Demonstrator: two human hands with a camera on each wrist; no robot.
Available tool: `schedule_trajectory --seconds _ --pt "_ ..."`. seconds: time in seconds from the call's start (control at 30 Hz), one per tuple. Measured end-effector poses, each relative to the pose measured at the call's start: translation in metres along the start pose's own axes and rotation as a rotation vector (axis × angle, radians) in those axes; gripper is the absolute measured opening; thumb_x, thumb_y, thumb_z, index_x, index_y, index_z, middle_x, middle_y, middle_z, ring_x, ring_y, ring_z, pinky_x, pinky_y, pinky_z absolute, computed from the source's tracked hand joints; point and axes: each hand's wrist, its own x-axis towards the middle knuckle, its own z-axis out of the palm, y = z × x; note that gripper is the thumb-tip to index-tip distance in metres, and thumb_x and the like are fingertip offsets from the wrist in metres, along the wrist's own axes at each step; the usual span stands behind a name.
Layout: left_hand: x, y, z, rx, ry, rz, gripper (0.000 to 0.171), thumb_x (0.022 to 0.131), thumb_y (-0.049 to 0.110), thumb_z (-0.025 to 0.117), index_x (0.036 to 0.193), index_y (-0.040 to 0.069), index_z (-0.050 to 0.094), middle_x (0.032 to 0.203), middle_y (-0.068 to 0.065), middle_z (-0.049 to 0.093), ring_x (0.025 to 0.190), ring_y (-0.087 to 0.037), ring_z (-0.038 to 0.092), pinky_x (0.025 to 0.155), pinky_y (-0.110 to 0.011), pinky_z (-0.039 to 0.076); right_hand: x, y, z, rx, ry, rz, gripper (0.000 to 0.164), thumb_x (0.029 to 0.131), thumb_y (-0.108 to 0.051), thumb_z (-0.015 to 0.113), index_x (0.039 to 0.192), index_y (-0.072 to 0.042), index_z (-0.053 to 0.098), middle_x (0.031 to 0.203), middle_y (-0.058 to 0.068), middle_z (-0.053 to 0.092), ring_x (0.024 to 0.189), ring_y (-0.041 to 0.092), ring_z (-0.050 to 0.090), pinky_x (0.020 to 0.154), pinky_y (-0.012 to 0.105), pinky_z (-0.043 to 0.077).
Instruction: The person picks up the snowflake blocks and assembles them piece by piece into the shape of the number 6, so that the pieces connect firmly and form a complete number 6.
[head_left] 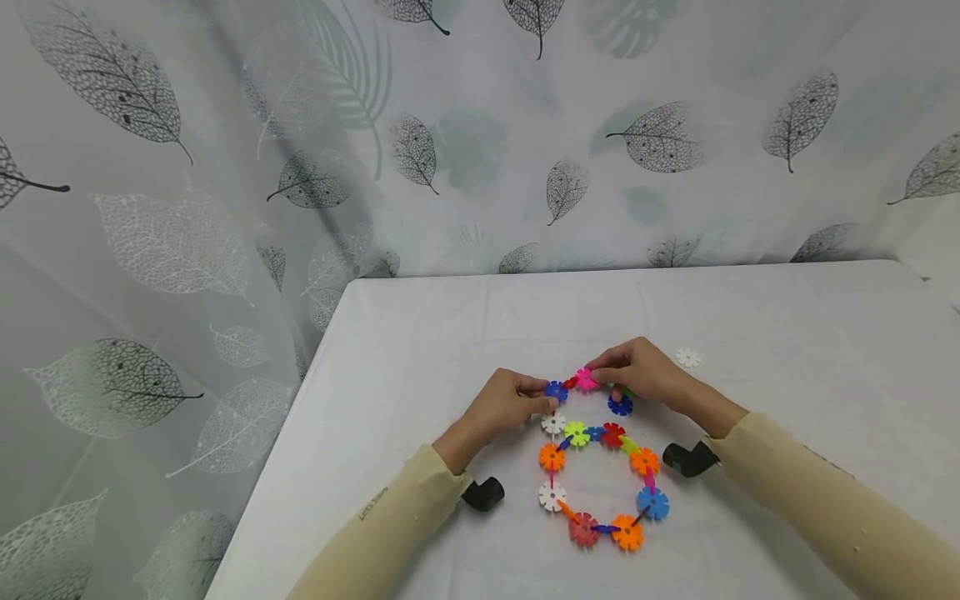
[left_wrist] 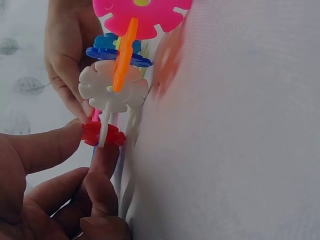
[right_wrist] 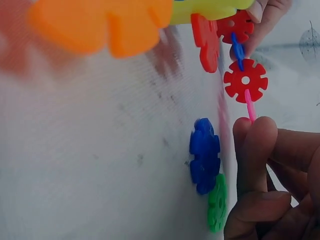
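Observation:
Notched plastic interlocking discs in many colours are joined edge to edge. They form a ring on the table, with a white disc (head_left: 552, 497) and a light blue disc (head_left: 653, 503) among its links. A short chain rises from the ring's far side. My left hand (head_left: 502, 407) pinches a red disc (left_wrist: 91, 133), slotted into a white disc, beside the chain's blue disc (head_left: 557, 392). Between thumb and finger my right hand (head_left: 647, 371) grips a pink disc (right_wrist: 250, 106), attached to a red disc (right_wrist: 245, 81). Below that hand lie a dark blue disc (right_wrist: 204, 156) and a green disc (right_wrist: 217, 204).
A loose white disc (head_left: 687, 357) lies on the white-covered table (head_left: 420, 333) beyond my right hand. Black wrist mounts (head_left: 483, 494) jut from both sleeves near the ring. A leaf-patterned curtain (head_left: 480, 167) hangs behind the table and along its left side.

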Motion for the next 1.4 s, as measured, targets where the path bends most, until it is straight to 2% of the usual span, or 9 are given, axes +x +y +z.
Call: schedule_trajectory --seconds 0.43,0.67,1.13,1.4 --pt "0.0009 0.001 0.003 0.02 0.021 -0.013 0.042 0.09 0.025 0.08 0.126 0.007 0.072 0.087 0.006 0.072 0.062 -0.01 0.054 0.055 -0.021 0.046 0.0013 -0.0048 0.0015 -0.013 0.01 0.01 0.024 0.097 -0.013 0.07 0.116 0.002 0.074 0.081 0.005 0.068 0.063 0.019 0.061 0.062 0.026 0.051" --pt "0.0004 0.0029 0.0033 0.032 0.026 -0.019 0.042 0.09 0.025 0.079 0.127 0.006 0.071 0.086 0.006 0.071 0.061 -0.01 0.05 0.053 -0.02 0.041 0.0019 -0.005 0.0009 -0.018 0.007 -0.014 0.024 0.098 -0.013 0.069 0.116 0.002 0.074 0.079 0.005 0.067 0.063 0.019 0.06 0.059 0.025 0.05" --pt "-0.0004 0.0031 0.0046 0.046 0.016 0.02 0.043 0.092 0.023 0.077 0.129 0.004 0.069 0.088 0.005 0.069 0.062 -0.01 0.048 0.053 -0.02 0.039 0.0058 -0.0041 -0.0012 -0.01 -0.011 -0.015 0.026 0.097 -0.013 0.071 0.116 0.003 0.074 0.082 0.005 0.068 0.064 0.018 0.06 0.061 0.025 0.05" --pt "-0.0023 0.0022 0.0066 0.071 0.039 0.042 0.042 0.092 0.022 0.077 0.128 0.003 0.069 0.092 0.004 0.069 0.073 -0.01 0.051 0.059 -0.021 0.04 0.0071 -0.0019 -0.0028 -0.004 -0.032 -0.046 0.026 0.097 -0.013 0.07 0.117 0.003 0.074 0.082 0.005 0.068 0.064 0.019 0.06 0.061 0.024 0.05"
